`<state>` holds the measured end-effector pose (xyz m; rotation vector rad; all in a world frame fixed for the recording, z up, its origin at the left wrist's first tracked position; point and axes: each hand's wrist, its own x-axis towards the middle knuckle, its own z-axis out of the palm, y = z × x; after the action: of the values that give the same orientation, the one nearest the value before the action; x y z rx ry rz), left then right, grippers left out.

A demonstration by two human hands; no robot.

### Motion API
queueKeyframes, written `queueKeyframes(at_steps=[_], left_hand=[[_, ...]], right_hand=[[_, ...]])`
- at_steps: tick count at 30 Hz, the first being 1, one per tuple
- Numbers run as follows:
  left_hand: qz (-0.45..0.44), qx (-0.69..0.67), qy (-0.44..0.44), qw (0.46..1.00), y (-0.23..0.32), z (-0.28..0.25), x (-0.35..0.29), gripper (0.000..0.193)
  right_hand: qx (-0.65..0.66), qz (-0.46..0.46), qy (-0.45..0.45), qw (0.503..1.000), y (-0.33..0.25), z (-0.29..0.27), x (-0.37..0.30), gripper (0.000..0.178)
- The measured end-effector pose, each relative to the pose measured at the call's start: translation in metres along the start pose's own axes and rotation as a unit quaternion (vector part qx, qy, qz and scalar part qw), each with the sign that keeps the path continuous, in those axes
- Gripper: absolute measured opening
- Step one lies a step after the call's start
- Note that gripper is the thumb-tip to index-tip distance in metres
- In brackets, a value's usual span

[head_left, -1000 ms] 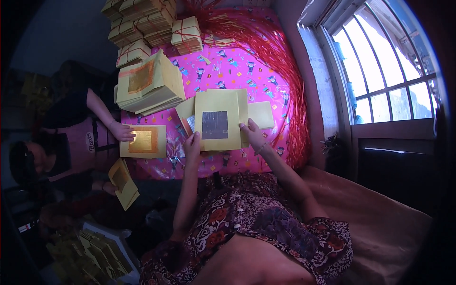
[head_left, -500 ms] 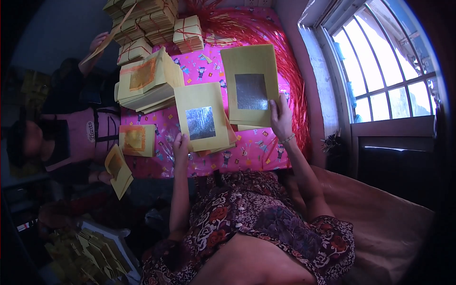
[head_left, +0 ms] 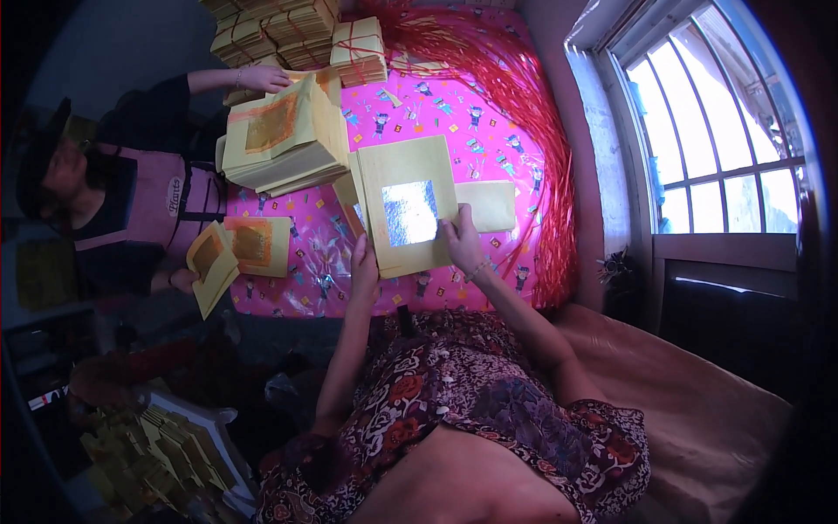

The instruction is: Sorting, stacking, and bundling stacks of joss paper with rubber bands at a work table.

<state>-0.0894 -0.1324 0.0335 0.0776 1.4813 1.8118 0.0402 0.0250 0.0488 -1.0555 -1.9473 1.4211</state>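
In front of me, both my hands hold yellow paper sheets (head_left: 384, 188) with a shiny silver foil square on the top one. My left hand (head_left: 365, 262) is closed on their lower left side. At the lower right edge, my right hand (head_left: 463, 234) pinches the sheets, thumb on top. More sheets with foil stick out behind them on the left. A plain pale yellow sheet or small pile (head_left: 489, 206) lies on the table just right of my right hand.
A thick stack of orange-marked yellow paper (head_left: 284, 131) stands to the left, a co-worker's hand (head_left: 264, 78) on it. The co-worker's other hand (head_left: 184, 279) holds several sheets. Tied bundles (head_left: 358, 52) and red strands (head_left: 550, 175) lie on the pink-covered table (head_left: 471, 288). A barred window is at right.
My right hand has moved left, bringing its foil sheet together with those in my left hand. The pale sheet at right is now uncovered. The co-worker's raised sheet has come down onto the stack.
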Motion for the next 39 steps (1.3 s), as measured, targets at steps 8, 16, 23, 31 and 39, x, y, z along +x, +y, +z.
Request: queueKeyframes(at_steps=[8,16,23,31,39], left_hand=[[0.029,-0.185,-0.101,0.977,0.07,0.007,0.004,0.035],[0.304,0.107,-0.078,0.943,0.079,0.001,0.016,0.018],[0.274,0.101,-0.072,0.954,0.053,-0.003,0.016,0.021],[0.268,0.131,-0.002,0.954,0.061,0.014,0.028,0.029],[0.321,0.289,0.063,0.9,0.059,0.047,0.016,0.035]], right_hand=[[0.204,-0.046,-0.064,0.976,-0.04,-0.004,0.018,0.023],[0.208,-0.196,-0.051,0.957,-0.037,0.021,0.021,0.024],[0.18,-0.12,-0.096,0.971,-0.026,0.027,0.013,0.033],[0.209,-0.086,-0.081,0.971,-0.03,0.031,0.027,0.027],[-0.12,-0.169,-0.058,0.977,-0.07,0.011,0.015,0.051]])
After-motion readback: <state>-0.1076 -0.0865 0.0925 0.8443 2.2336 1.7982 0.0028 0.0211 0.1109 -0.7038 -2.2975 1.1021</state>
